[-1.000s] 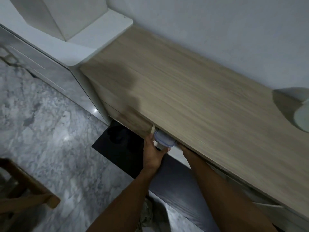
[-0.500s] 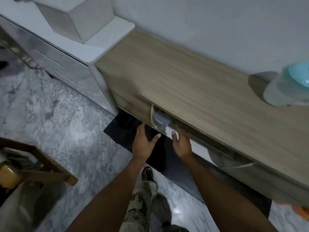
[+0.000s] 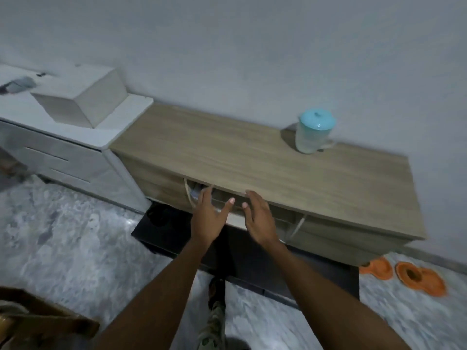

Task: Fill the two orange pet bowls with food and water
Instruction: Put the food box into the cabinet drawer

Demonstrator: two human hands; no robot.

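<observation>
Two orange pet bowls lie on the marble floor at the right: one [image 3: 377, 268] beside the cabinet's corner, the other [image 3: 419, 277] further right with something dark in its hollow. A clear jug with a turquoise lid [image 3: 313, 131] stands on the wooden cabinet [image 3: 252, 157]. A lidded plastic container [image 3: 195, 192] sits inside the cabinet's open shelf. My left hand [image 3: 208, 218] is just in front of that shelf, fingers apart and holding nothing. My right hand [image 3: 259, 218] hovers beside it, also spread and empty.
A white drawer unit [image 3: 60, 157] with a white box [image 3: 83, 102] on top adjoins the cabinet on the left. A dark mat [image 3: 242, 256] lies under the cabinet's front. A wooden chair corner [image 3: 45, 322] shows at the lower left. My foot [image 3: 216, 289] stands on the floor.
Both hands have let go of the container in the shelf and drawn back, fingers spread. The view has pulled back and up, bringing the jug and the orange bowls into sight.
</observation>
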